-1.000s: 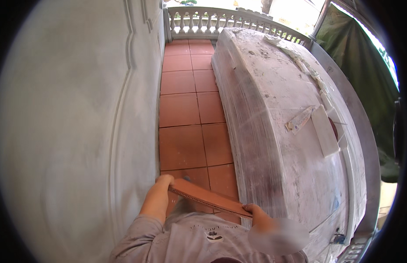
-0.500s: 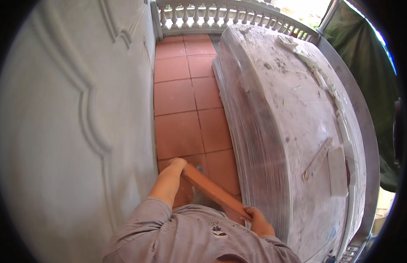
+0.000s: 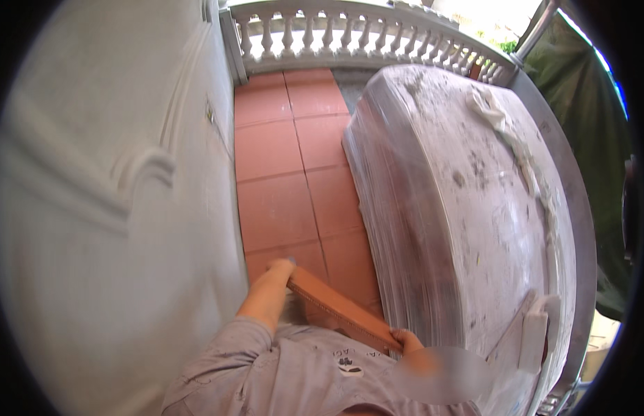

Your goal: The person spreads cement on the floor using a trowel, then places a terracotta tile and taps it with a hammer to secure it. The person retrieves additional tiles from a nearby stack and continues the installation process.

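In front of my body I carry a reddish-brown terracotta slab [image 3: 345, 310], coloured like the floor tiles. It tilts from upper left to lower right, with one long narrow face turned up and a row of small notches along its edge. My left hand [image 3: 281, 268] is closed round the far left end; its fingertips are mostly hidden. At the near right end, my right hand [image 3: 405, 339] grips the slab's corner, thumb on top. A blurred patch covers part of my right forearm. The slab's lower part is hard to make out.
A grey moulded wall [image 3: 176, 243] runs close along my left. Terracotta floor tiles [image 3: 273, 201] form a narrow passage to a balustrade [image 3: 322, 35]. On the right stands a large plastic-wrapped stack [image 3: 412, 229], with dusty debris and a board piece [image 3: 534, 333] on top. A dark green tarp [image 3: 578, 132] hangs beyond.
I have moved forward along the passage: the balustrade looks nearer and the board piece on the stack has slid lower in view. Both hands keep their hold on the slab.
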A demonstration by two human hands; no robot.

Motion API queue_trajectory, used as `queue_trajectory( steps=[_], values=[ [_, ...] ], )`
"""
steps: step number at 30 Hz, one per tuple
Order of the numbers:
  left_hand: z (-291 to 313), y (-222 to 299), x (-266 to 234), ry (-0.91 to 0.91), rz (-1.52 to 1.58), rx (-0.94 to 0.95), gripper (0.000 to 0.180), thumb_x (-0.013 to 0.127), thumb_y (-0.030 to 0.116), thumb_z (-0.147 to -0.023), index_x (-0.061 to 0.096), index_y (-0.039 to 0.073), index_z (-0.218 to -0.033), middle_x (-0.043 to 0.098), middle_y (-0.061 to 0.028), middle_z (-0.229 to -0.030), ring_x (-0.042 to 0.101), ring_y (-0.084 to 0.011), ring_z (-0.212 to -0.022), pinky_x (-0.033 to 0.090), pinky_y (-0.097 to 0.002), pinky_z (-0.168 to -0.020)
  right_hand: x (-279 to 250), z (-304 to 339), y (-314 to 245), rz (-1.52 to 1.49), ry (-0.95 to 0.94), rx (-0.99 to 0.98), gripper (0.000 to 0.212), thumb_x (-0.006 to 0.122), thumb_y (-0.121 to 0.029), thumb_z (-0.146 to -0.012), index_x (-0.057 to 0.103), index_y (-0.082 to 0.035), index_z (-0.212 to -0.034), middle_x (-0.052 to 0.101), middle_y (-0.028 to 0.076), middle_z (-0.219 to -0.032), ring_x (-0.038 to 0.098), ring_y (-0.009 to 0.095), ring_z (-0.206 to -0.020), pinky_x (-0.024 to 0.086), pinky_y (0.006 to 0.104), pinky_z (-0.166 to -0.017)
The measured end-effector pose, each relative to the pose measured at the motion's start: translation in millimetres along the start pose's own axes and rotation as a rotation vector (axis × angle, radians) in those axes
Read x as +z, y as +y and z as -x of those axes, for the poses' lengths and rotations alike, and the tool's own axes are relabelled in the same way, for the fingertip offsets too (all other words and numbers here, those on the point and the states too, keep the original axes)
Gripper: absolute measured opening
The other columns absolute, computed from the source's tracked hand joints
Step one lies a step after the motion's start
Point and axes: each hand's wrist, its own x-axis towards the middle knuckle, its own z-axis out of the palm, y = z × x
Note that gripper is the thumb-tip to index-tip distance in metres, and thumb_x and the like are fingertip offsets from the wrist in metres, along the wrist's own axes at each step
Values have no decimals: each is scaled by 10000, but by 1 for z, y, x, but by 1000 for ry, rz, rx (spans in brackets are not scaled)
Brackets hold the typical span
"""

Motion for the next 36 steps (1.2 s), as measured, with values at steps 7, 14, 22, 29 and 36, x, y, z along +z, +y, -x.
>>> queue_trajectory(
  steps=[7, 14, 22, 29, 36],
  values=[
    [-33, -13, -257, 100, -98, 19, 307, 593, 158, -821, 700, 138, -1108, 706, -73, -1067, 682, -263, -976, 549, -448, -790, -87, 51, -197, -98, 16, 16, 720, 348, -565, -950, 487, 12, -1358, 407, 219, -1448, 330, 369, -1384, 253, 472, -1128],
    [-144, -29, -454, -23, -101, -14, 312, 567, 134, -811, 711, 153, -1087, 699, -79, -1088, 673, -254, -997, 549, -419, -784, -180, 37, -388, -44, 62, 42, 707, 354, -555, -957, 497, 18, -1347, 423, 238, -1429, 352, 358, -1375, 253, 456, -1131],
    [-198, -75, -670, 39, -142, -67, 222, 516, 157, -845, 727, 89, -828, 702, -85, -782, 679, -224, -687, 514, -388, -627, -344, 29, -600, 23, 76, -105, 718, 359, -575, -959, 522, 25, -1318, 453, 209, -1419, 399, 335, -1350, 291, 450, -1112],
    [-273, -119, -856, 21, -85, -29, 269, 468, 173, -890, 706, 49, -862, 686, -108, -767, 660, -209, -644, 502, -391, -608, -453, -30, -781, 132, 56, -179, 656, 320, -527, -983, 535, -3, -1314, 469, 182, -1413, 438, 320, -1324, 320, 449, -1096],
    [-345, -143, -1039, 38, -14, -99, 267, 496, 195, -879, 729, 67, -905, 712, -101, -890, 686, -218, -823, 502, -402, -744, -581, -9, -949, 110, 57, -115, 649, 311, -517, -986, 565, 5, -1276, 500, 179, -1382, 438, 323, -1320, 312, 438, -1098]
  ],
)
